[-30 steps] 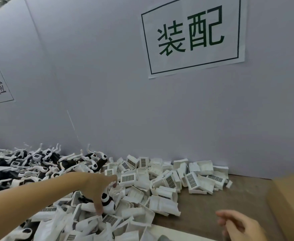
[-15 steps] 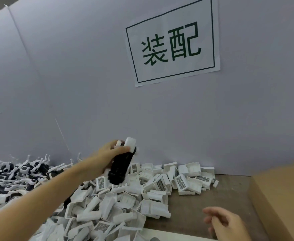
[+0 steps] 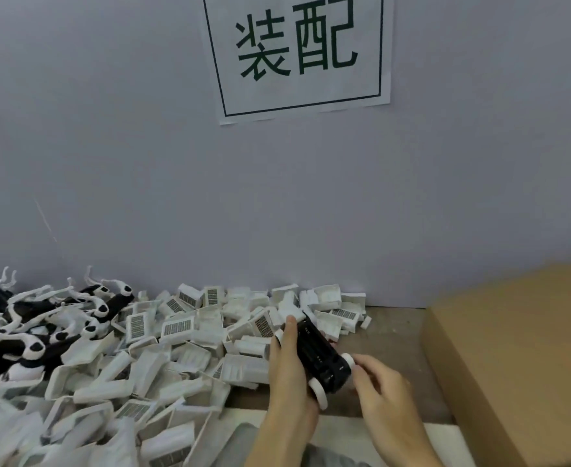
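**A:** What is differing from 0.5 s ago?

**B:** The left hand [image 3: 289, 375] was lifting the black part [image 3: 321, 357] in front of the wall at mid-frame. Now it is holding it low, at lower centre-right, just over the tabletop [image 3: 395, 332]. The right hand [image 3: 383, 389] was lying loose then. It is now curling its fingers against the part's right end.

**A:** How is the left hand gripping?

**B:** It is wrapping round the part's left side, with 1 finger lying along the top.

**A:** Any containers?

**B:** 1 cardboard box [image 3: 513, 348] is sitting at the right edge, and its inside is not showing.

**A:** Counts?

**B:** I am counting 1 black part, 2 hands and 1 sign [image 3: 297, 55] bearing 2 characters. White pieces [image 3: 176, 348] and black-and-white pieces [image 3: 34, 332] are heaping at lower left, too many to count.
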The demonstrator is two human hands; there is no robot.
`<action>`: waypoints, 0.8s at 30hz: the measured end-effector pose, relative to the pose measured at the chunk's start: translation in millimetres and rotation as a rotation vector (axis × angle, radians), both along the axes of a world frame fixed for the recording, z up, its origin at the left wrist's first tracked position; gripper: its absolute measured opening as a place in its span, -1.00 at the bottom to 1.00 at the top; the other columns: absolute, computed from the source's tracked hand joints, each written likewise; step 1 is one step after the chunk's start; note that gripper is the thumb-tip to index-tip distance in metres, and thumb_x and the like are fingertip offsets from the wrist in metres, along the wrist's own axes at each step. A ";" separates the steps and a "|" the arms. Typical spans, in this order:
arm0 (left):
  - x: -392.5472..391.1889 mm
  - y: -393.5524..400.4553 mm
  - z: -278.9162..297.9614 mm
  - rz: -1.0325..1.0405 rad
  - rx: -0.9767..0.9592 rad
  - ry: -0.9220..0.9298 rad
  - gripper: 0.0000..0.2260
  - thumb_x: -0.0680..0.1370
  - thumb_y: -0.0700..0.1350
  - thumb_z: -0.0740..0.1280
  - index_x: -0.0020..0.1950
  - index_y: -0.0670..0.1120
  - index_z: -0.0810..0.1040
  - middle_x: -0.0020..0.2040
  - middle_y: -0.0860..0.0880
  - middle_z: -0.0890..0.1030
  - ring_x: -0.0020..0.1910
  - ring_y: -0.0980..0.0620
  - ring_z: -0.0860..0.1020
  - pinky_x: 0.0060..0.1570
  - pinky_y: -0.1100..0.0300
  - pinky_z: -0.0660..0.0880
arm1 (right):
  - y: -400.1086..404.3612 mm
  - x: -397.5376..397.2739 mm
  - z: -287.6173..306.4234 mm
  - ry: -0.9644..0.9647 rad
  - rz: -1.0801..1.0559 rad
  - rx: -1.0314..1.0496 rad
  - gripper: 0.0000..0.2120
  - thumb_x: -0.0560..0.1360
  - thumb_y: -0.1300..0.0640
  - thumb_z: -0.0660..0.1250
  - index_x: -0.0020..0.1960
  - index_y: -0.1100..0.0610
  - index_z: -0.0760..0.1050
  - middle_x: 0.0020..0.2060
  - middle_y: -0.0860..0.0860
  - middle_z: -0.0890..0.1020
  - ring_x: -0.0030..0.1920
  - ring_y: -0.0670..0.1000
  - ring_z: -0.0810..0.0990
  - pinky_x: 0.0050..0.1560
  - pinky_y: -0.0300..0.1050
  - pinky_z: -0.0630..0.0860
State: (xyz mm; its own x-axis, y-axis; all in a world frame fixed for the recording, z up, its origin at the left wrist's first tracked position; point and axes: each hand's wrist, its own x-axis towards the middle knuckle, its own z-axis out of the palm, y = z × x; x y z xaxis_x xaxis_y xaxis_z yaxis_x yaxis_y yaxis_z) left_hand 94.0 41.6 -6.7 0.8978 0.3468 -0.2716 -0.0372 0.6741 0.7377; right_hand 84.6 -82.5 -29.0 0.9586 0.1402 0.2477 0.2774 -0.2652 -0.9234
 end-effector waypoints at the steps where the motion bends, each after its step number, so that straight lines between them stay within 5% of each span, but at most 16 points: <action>1: 2.0 0.7 -3.1 -0.020 -0.028 -0.015 -0.61 0.60 0.12 0.31 0.19 -0.19 0.55 -0.06 -0.20 0.64 -0.15 -0.15 0.63 -0.23 -0.01 0.60 | 0.2 -0.5 -0.9 -0.024 0.032 -0.012 -0.76 0.64 0.09 0.23 -0.08 -0.13 0.62 -0.21 -0.18 0.69 -0.18 -0.21 0.61 -0.21 -0.31 0.49; 3: 4.5 2.9 -6.4 -0.083 -0.044 -0.041 -0.69 0.58 0.04 0.26 0.08 -0.20 0.57 -0.23 -0.14 0.64 -0.26 -0.11 0.62 -0.24 0.02 0.60 | 2.9 -0.9 -2.4 -0.059 0.078 -0.032 -0.90 0.59 -0.04 0.30 -0.02 -0.23 0.55 -0.20 -0.10 0.67 -0.19 -0.14 0.61 -0.15 -0.16 0.54; 5: 4.5 2.8 -5.2 -0.118 -0.014 -0.044 -0.76 0.59 -0.03 0.23 0.08 -0.16 0.58 -0.29 -0.10 0.66 -0.33 -0.08 0.66 -0.31 0.01 0.61 | 4.9 -0.4 -4.7 -0.038 0.112 -0.086 -0.72 0.44 -0.22 0.41 0.07 -0.44 0.40 -0.13 -0.18 0.67 -0.12 -0.18 0.63 -0.10 -0.21 0.58; 7: 6.9 0.3 -7.9 -0.111 0.111 -0.094 -0.84 0.64 -0.12 0.25 0.12 -0.02 0.61 -0.19 -0.06 0.71 -0.29 0.00 0.69 -0.32 0.03 0.62 | 6.4 1.1 -8.1 -0.013 0.091 -0.130 -0.54 0.32 -0.29 0.43 0.15 -0.40 0.34 -0.06 -0.25 0.67 -0.05 -0.23 0.64 -0.01 -0.22 0.59; 10: 8.1 -6.5 -11.7 -0.122 0.368 -0.182 -0.75 0.64 -0.14 0.33 0.27 0.10 0.58 0.05 -0.05 0.72 0.00 0.02 0.70 0.07 -0.02 0.64 | 3.8 3.5 -10.3 -0.028 -0.023 -0.103 -0.66 0.33 -0.27 0.44 0.07 -0.32 0.45 -0.11 -0.36 0.65 -0.14 -0.31 0.64 -0.22 -0.36 0.53; 12: 7.2 -9.9 -13.0 -0.109 0.569 -0.226 -0.62 0.61 -0.12 0.38 0.35 0.20 0.42 -0.17 0.04 0.73 -0.13 0.13 0.69 -0.01 0.24 0.61 | 1.4 6.4 -10.2 -0.017 -0.156 -0.067 -0.69 0.34 -0.27 0.43 -0.01 -0.15 0.54 -0.24 -0.28 0.67 -0.22 -0.32 0.60 -0.36 -0.42 0.44; 17: 4.7 -15.3 -14.4 -0.043 0.885 -0.181 -0.86 0.58 -0.01 0.42 -0.10 -0.04 0.56 -0.37 0.06 0.68 -0.32 0.15 0.64 -0.19 0.21 0.57 | -3.1 12.3 -9.6 0.006 -0.344 -0.042 -0.59 0.35 -0.30 0.40 -0.01 -0.01 0.55 -0.28 -0.16 0.66 -0.22 -0.22 0.58 -0.34 -0.31 0.37; 20: 5.2 -13.1 -15.4 -0.128 0.797 -0.090 -0.60 0.63 0.09 0.31 -0.19 -0.20 0.64 -0.35 -0.01 0.66 -0.35 0.13 0.62 -0.32 0.27 0.52 | -0.7 9.0 -10.2 -0.067 -0.320 -0.087 -0.65 0.37 -0.22 0.46 0.04 -0.11 0.46 -0.20 -0.23 0.62 -0.17 -0.29 0.56 -0.32 -0.38 0.37; 24: 4.3 -9.3 -12.8 -0.156 0.520 -0.020 -0.70 0.66 0.03 0.27 -0.04 -0.14 0.67 -0.08 -0.15 0.74 -0.03 -0.11 0.71 0.07 -0.01 0.64 | 5.8 4.5 -12.8 -0.127 -0.160 -0.151 -0.59 0.34 -0.14 0.54 0.00 -0.21 0.34 -0.13 -0.38 0.60 -0.08 -0.44 0.52 -0.25 -0.53 0.41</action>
